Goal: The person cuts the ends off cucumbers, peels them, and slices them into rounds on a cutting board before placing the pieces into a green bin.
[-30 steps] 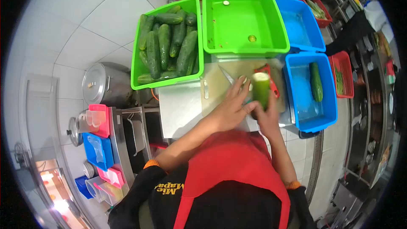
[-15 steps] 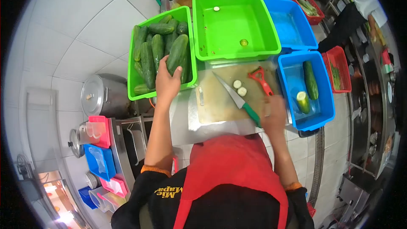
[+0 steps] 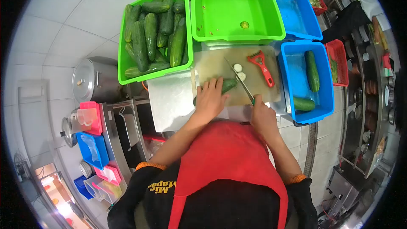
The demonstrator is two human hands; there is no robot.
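Presently, a cucumber (image 3: 229, 85) is pinned by the left hand (image 3: 210, 99), fingers draped over; the knife (image 3: 246, 87) is gripped in the right hand (image 3: 263, 116). Trimming judged in hand; steady hold needed.

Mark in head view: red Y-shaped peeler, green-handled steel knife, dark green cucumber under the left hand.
Red Y-shaped peeler (image 3: 264, 71): head view, on its handle.
Green-handled steel knife (image 3: 244, 85): head view, on the blade.
Dark green cucumber (image 3: 229, 85) under the left hand (image 3: 210, 99): head view, on its exposed end.
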